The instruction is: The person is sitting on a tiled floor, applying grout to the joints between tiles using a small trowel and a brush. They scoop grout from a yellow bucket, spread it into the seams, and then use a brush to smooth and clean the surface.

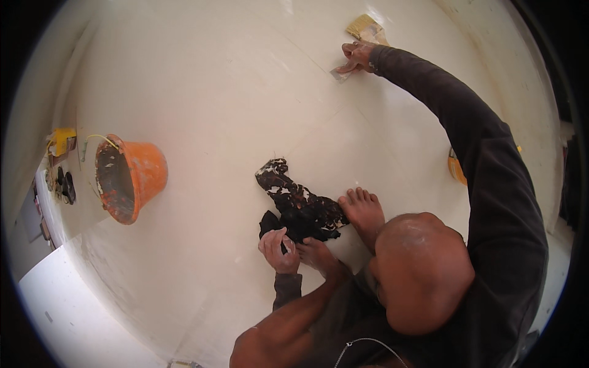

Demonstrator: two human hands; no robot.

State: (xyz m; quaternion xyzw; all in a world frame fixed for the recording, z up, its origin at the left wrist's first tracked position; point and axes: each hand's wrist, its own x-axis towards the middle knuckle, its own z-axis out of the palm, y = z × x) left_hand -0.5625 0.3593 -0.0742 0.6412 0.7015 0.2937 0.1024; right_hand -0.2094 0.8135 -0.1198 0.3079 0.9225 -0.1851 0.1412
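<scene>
My right hand [361, 56] reaches far out to the upper right, its fingers closed on a small scraper [342, 74] with a flat blade close to the pale floor. Right beside that hand is a wide paintbrush [365, 28] with light bristles; its handle is hidden. My left hand [280, 250], dusted white, is near my feet with its fingers curled in. It is at the edge of a crumpled black cloth [300, 205] with white and reddish patches. Whether these fingers grip the cloth or something small cannot be made out.
An orange bucket [147, 172], stained inside, lies tipped or leans at the left. My bare feet [362, 214] are at the cloth. A yellow container [455, 167] is partly hidden behind my right arm. Farther left are a yellow object [63, 141] and dark footwear [65, 186].
</scene>
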